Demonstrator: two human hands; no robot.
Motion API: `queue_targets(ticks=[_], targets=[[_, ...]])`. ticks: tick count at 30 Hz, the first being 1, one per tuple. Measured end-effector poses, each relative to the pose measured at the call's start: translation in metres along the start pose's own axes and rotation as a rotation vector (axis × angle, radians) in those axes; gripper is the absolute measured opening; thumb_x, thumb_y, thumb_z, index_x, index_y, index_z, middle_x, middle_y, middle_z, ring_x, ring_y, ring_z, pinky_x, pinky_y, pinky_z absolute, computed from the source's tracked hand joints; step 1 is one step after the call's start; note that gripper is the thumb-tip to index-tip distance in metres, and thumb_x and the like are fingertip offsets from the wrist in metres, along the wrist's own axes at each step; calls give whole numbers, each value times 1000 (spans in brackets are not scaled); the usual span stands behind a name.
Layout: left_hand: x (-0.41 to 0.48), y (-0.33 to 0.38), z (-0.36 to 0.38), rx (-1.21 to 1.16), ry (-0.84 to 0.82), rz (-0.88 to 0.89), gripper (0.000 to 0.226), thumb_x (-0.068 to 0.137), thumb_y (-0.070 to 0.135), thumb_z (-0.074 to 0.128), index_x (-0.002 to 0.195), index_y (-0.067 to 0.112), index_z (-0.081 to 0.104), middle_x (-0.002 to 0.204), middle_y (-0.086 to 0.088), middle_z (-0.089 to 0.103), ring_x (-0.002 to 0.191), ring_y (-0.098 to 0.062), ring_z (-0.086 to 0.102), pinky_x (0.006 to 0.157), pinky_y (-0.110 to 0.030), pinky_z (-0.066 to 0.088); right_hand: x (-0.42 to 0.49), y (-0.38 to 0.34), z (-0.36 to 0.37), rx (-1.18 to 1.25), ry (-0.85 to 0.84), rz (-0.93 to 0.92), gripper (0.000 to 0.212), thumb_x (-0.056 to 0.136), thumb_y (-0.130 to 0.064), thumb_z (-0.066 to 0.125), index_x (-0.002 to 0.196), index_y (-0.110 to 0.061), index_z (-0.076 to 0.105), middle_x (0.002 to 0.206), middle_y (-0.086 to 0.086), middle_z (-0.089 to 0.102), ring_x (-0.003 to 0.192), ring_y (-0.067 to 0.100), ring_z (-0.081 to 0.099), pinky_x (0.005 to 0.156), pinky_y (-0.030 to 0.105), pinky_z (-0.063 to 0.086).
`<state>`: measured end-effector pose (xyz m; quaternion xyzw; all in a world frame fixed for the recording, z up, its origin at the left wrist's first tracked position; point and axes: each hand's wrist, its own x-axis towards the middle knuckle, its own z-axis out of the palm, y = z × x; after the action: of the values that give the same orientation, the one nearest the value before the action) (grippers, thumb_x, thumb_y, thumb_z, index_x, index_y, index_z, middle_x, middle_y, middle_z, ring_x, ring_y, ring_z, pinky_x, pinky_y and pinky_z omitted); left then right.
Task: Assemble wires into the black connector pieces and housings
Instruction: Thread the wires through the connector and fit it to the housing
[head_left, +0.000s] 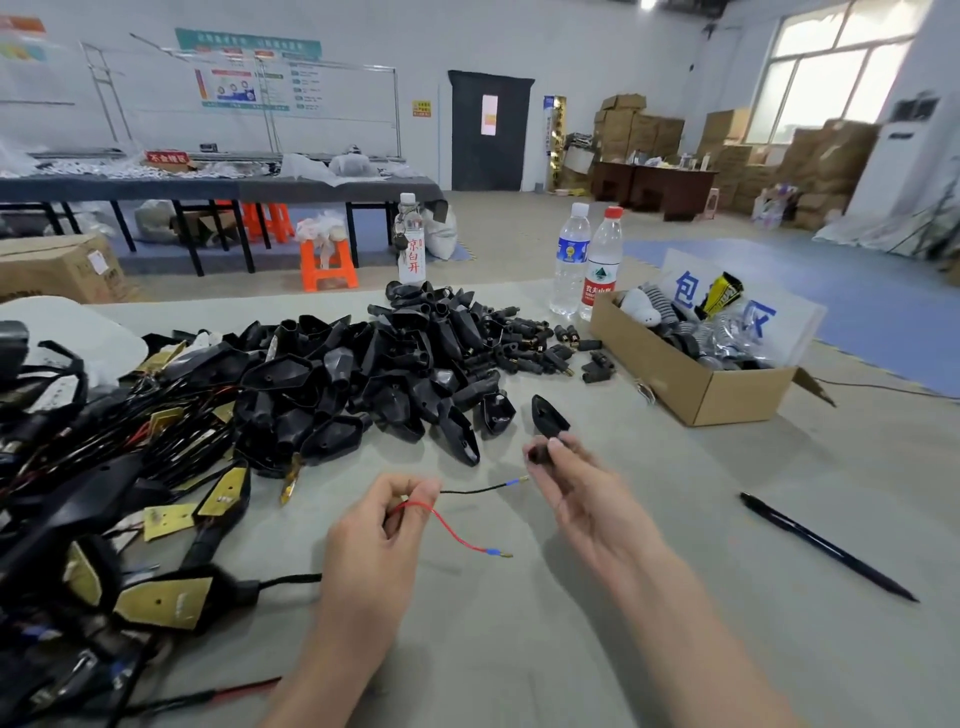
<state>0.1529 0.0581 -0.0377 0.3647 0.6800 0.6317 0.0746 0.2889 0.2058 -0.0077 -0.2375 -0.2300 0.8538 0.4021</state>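
Workshop desk carries a heap of black housings beside a cardboard box. At its near edge the left hand pinches a red wire and black wire; the right hand grips a small black connector, close to the black wire's tip.

Bright daylight from window; edges bowed; right hand motion-blurred.

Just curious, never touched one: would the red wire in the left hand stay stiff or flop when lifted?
Probably floppy: the red wire droops in a curve from the left hand. Likely very light, being so thin. Its blue-sleeved tip may be stiffer.
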Motion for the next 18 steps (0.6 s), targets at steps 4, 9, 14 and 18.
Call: queue_targets(ticks=[4, 9, 14, 18], targets=[[5, -4, 0, 30, 34, -5, 34, 83, 64, 54, 85, 32, 63, 58, 13, 41, 54, -3, 33, 47, -20, 27, -7, 13, -3, 93, -25, 14, 18, 90, 5, 61, 104, -6, 57, 91, 17, 70, 82, 25, 73, 66, 31, 62], [8, -11, 2, 76, 25, 17, 42, 87, 63, 54, 83, 21, 58, 58, 11, 31, 54, -7, 25, 47, -25, 21, -5, 14, -3, 66, -35, 25, 37, 83, 2, 66, 119, -1, 58, 92, 15, 72, 84, 26, 74, 67, 30, 62], [10, -13, 1, 67, 16, 34, 43, 90, 60, 54, 80, 19, 57, 58, 11, 29, 53, -8, 23, 46, -27, 20, -3, 17, -1, 35, -45, 37, 46, 77, -2, 70, 121, -1, 60, 93, 14, 73, 86, 27, 75, 68, 29, 61], [12, -13, 2, 54, 15, 40, 41, 91, 58, 54, 79, 19, 57, 58, 11, 28, 53, -9, 24, 46, -26, 21, 0, 17, -1, 35, -29, 39, 33, 89, -1, 65, 121, -4, 62, 94, 14, 73, 87, 25, 74, 68, 29, 61]])
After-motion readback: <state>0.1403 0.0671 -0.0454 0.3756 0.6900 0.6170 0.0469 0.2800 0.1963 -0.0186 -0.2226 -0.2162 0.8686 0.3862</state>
